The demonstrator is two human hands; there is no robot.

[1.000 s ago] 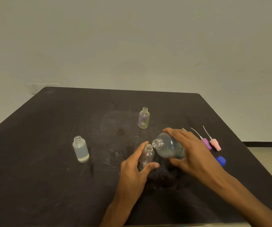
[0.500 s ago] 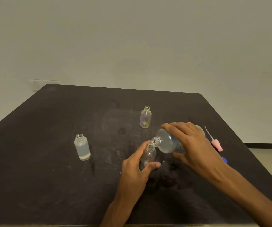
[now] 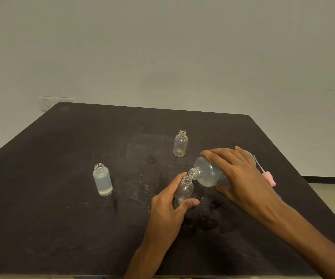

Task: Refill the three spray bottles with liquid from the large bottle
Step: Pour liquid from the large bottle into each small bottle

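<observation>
Spray bottle [image 3: 183,191], small, clear and nearly empty, stands nearest on the worktop [image 3: 61,218], steadied by the left hand [image 3: 167,200] with thumb and fingers curled round its body. It looks light and easily tipped, so a low grip suits it. Just beyond, the right hand [image 3: 241,176] wraps the large bottle [image 3: 209,174], tilted mouth-down over its neck; that thin plastic likely flexes, so squeeze gently. A frosted bottle [image 3: 102,180] stands left; another [image 3: 180,143] stands farther back.
</observation>
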